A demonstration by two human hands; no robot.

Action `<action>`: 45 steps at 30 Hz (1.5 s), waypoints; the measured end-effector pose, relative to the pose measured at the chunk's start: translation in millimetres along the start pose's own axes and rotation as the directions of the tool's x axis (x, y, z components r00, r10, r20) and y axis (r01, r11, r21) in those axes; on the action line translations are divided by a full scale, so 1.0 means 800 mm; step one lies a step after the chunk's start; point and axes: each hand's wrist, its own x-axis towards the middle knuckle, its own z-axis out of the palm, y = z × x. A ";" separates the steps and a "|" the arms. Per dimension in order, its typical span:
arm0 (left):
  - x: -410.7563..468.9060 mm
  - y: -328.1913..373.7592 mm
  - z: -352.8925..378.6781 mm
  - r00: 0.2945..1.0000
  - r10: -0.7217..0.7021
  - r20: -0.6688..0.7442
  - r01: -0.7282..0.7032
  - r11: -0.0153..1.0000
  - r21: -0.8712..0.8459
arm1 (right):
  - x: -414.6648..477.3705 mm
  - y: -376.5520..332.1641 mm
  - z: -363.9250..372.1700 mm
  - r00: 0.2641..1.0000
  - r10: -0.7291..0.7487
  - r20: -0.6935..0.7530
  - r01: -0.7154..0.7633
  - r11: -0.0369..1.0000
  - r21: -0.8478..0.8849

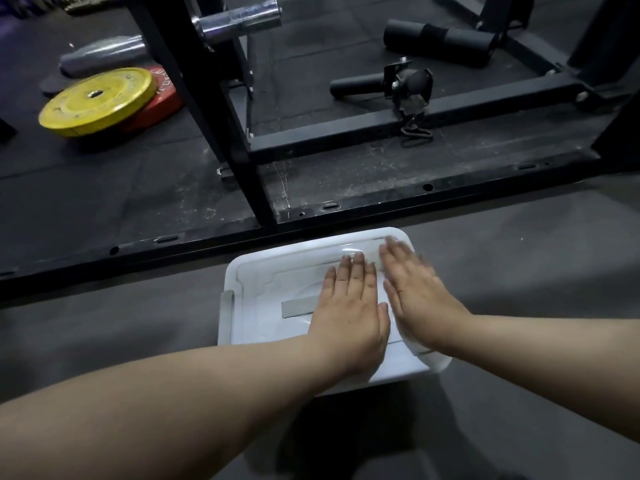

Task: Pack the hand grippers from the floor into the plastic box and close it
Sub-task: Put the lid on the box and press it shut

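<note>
Both hands lie flat on the lid (pixel 277 278) of the box (pixel 398 374), which stands on the floor (pixel 519 271) just in front of a black rack frame (pixel 346 140). Left hand (pixel 349 306): fingers straight and together, palm down on the lid's middle, grasping nothing. Right hand (pixel 415 292): likewise flat with straight fingers over the lid's right side, but blurred, so firm contact cannot be confirmed. The lid sits on the box; whether it is snapped home all round cannot be told. A grey clip (pixel 227 303) on the left end appears to hang unfastened. Contents are hidden by the milky lid. No hand grippers show in view, so they are judged to be inside. Handling, by judgement: thin moulded plastic, light in itself, smooth and rather slick. The panel is likely to flex under pressure, the rim being stiffer. Press along edges and corners, and lift by the ends, expecting weight from the steel-sprung contents.
</note>
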 end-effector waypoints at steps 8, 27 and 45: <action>0.005 0.005 0.002 1.000 0.021 -0.004 -0.021 1.000 -0.009 | -0.006 0.001 0.007 0.856 0.516 -0.018 -0.479 0.807 0.346; 0.007 0.004 0.001 0.998 0.064 -0.002 -0.064 0.998 0.003 | -0.019 0.002 -0.020 0.964 0.266 -0.019 -0.250 0.926 0.284; 0.010 0.002 0.005 0.997 0.077 0.021 -0.077 0.997 -0.020 | -0.023 -0.004 -0.010 0.985 0.172 -0.014 -0.168 0.974 0.151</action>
